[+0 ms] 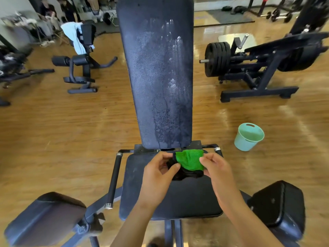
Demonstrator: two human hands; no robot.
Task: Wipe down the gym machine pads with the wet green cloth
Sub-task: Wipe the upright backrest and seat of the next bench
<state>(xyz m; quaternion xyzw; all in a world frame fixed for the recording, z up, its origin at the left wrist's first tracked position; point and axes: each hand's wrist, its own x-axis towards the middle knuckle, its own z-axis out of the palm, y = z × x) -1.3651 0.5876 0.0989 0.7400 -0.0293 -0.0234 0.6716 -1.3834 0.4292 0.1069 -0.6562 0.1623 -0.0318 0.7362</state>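
The crumpled green cloth, its lower part lost in a dark bunch, is pinched by fingers of the left hand and right hand.

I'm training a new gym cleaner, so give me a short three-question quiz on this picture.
1. True or false: the back pad shows wet streaks.
2. Which hands hold the green cloth? A: left only. B: right only. C: both.
3. Fill in: the teal bucket stands on the ____.

Key: 1 true. 2 C: the left hand and the right hand both pinch it. 3 floor.
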